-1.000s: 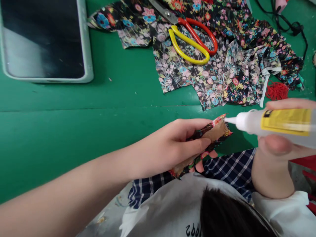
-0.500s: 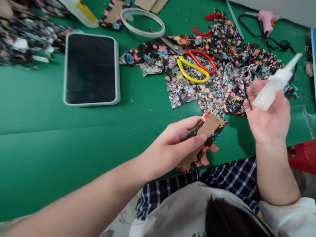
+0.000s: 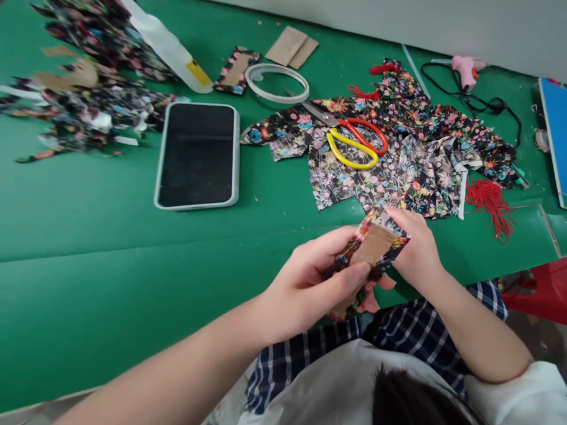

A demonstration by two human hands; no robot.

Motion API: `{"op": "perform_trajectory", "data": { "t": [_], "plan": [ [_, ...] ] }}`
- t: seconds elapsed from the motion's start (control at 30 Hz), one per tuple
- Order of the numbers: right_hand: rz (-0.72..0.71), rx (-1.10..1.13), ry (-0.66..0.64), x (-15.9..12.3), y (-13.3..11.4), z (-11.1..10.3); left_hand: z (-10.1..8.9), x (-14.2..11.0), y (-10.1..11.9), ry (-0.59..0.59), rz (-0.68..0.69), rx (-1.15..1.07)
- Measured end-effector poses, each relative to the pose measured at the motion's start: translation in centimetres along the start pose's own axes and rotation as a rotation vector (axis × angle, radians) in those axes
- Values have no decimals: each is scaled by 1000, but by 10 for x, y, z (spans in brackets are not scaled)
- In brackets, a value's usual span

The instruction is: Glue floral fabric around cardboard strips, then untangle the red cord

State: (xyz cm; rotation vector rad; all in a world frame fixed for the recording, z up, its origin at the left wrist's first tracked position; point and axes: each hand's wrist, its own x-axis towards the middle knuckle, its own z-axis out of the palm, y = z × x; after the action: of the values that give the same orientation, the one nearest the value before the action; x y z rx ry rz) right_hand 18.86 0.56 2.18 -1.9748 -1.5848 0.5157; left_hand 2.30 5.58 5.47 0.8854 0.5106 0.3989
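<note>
Green table (image 3: 88, 319) before grey panel (image 3: 398, 29)

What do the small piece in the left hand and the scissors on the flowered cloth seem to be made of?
Small piece: probably cardboard, by its flat, matt brown face; its edging looks like printed fabric, with flowers and folds.
Scissors: grey blades look like metal; smooth, shiny red and yellow handles suggest plastic, perhaps only a coating.
</note>
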Motion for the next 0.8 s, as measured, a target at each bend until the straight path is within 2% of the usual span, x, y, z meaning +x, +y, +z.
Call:
{"op": "perform_trajectory", "data": {
  "t": [0.17, 0.27, 0.37, 0.53, 0.6, 0.73, 0.77, 0.8],
  "plan": [
    [-57, -122, 140, 1, 8, 4, -3, 0, 1, -12, 24, 108],
    [-73, -135, 142, 0, 9, 2, -10, 2, -1, -115, 84, 153],
    [-78, -141, 121, -1, 9, 0, -15, 2, -4, -168, 124, 156],
    [-88, -153, 116, -1, 10, -1, -9, -4, -1, -52, 69, 213],
    [-89, -173, 93, -1, 10, -7, -7, -4, -1, -28, 78, 227],
    [-152, -202, 12, -8, 9, -36, -10, 0, -3, -93, 222, 293],
    [-179, -161, 37, -11, 7, -44, -11, 1, -4, -105, 264, 319],
    [-203, -96, 115, -15, 4, -51, -11, 2, -4, -136, 299, 340]
  ]
}}
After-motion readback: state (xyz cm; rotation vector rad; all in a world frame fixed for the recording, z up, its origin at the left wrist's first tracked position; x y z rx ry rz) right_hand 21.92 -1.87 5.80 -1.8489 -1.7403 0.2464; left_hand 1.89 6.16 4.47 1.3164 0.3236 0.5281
